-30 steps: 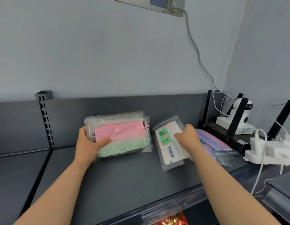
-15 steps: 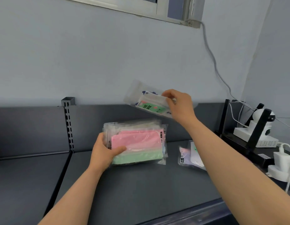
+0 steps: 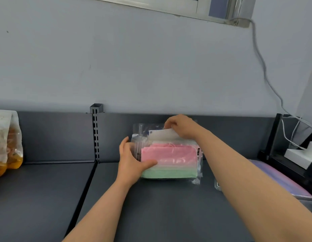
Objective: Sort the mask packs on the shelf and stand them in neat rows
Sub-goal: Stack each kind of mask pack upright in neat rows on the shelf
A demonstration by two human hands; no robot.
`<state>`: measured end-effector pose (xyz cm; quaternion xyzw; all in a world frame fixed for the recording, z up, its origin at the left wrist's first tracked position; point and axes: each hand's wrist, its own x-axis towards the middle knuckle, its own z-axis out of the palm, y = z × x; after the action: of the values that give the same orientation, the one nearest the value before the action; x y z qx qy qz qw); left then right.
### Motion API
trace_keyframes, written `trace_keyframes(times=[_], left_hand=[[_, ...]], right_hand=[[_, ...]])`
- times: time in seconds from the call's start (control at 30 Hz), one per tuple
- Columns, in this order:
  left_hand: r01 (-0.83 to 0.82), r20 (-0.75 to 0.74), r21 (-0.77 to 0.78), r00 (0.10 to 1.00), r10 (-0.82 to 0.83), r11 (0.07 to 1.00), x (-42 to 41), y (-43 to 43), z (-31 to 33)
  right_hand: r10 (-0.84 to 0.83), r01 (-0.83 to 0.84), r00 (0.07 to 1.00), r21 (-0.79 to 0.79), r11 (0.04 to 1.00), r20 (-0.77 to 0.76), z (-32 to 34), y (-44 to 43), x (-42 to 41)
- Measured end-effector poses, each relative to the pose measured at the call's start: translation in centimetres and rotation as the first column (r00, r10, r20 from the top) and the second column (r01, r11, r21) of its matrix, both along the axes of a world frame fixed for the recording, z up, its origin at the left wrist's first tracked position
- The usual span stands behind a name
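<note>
- We see our left hand [image 3: 132, 161] gripping the left end of a stack of clear plastic mask packs [image 3: 171, 163]. The front pack shows a pink band above a green one. The thumb lies across the front face and the fingers wrap round the left edge toward the back.
- Our right hand [image 3: 182, 127] pinches the top edge of a white mask pack in a clear sleeve [image 3: 160, 134], with its fingers curled down over that edge. This pack sits at the back of the stack, and its top rises above the pink packs in front.
- The stack stands on its long edge on the dark grey metal shelf [image 3: 151, 210]. It is close to the dark back panel [image 3: 55, 137] and a little to the right of the slotted grey upright post [image 3: 96, 137].
- A flat purple mask pack [image 3: 282, 180] lies on the shelf well to the right, partly hidden by our right forearm. The corner of another clear pack [image 3: 217, 184] shows just beside that forearm; we cannot tell what is in it.
- At the far left, clear bags with orange-yellow contents [image 3: 7, 149] stand against the back panel.
- At the far right, a black stand [image 3: 277, 133] rises beside a white device [image 3: 298, 155] with white leads running to it.
- A grey cable [image 3: 261, 67] runs down the pale wall from the window frame [image 3: 169, 6] toward that corner.
</note>
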<state>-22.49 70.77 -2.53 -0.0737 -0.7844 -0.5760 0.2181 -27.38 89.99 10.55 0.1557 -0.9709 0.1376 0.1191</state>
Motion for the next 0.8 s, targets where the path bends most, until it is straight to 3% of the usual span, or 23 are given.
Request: trace_keyframes(times=[0.13,0.23,0.37,0.47,0.67,0.73,0.8], left_hand=[[-0.004,0.052,0.064,0.999,0.001,0.998,-0.4,0.2,0.1],[0.036,0.062,0.125,0.997,-0.044,0.991,-0.9,0.2,-0.1],[0.084,0.107,0.145,0.989,-0.1,0.986,-1.3,0.4,-0.2],[0.109,0.125,0.149,0.984,-0.128,0.983,-1.8,0.3,-0.5],[0.07,0.157,0.204,0.982,-0.103,0.977,-2.2,1.0,-0.6],[0.053,0.158,0.184,0.984,-0.083,0.981,-2.2,1.4,-0.6],[0.034,0.15,0.171,0.987,-0.061,0.985,-2.0,2.0,-0.5]], right_hand=[[0.02,-0.02,0.989,-0.001,1.0,0.145,-1.2,-0.1,-0.5],[0.049,-0.026,0.979,-0.117,0.993,0.197,-1.7,0.3,-0.3],[0.05,-0.003,0.982,-0.245,0.969,0.184,-2.0,0.9,0.2],[0.031,-0.004,0.994,-0.246,0.969,0.105,-1.8,1.2,1.1],[-0.159,0.115,0.984,-0.402,0.909,-0.077,-3.3,4.6,3.7],[-0.309,0.258,0.95,-0.424,0.868,-0.054,-4.4,6.6,4.9],[-0.495,0.476,0.868,-0.339,0.812,0.033,-6.0,9.5,6.0]])
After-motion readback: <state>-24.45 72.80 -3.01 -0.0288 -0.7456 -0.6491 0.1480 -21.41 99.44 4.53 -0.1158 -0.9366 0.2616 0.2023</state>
